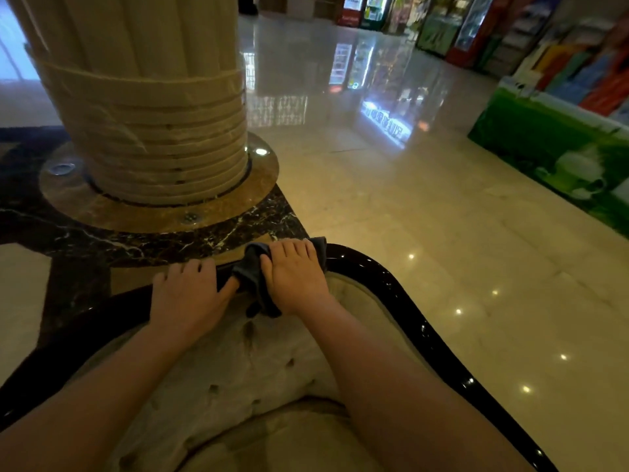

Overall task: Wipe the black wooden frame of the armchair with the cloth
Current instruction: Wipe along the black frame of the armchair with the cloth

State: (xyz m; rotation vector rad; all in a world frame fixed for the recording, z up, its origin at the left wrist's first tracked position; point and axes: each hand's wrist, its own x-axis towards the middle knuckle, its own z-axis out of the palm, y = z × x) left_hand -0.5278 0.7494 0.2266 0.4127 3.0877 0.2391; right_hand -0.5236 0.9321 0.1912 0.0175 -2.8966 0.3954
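The armchair's glossy black wooden frame [401, 294] curves across the lower half of the view, around a beige tufted backrest [245, 366]. A dark grey cloth [253, 277] is draped over the top rail. My right hand [296, 274] presses down on the cloth, fingers wrapped over the rail's far edge. Just left of the cloth, my left hand [189, 294] grips the bare top rail, its thumb touching the cloth. The rail under both hands is hidden.
A large ribbed cream column [143, 97] on a round marble base stands close behind the chair at the left. Shiny tiled floor [408, 199] spreads to the right. A green display stand [551, 155] and lit drink coolers [367, 11] line the far right and back.
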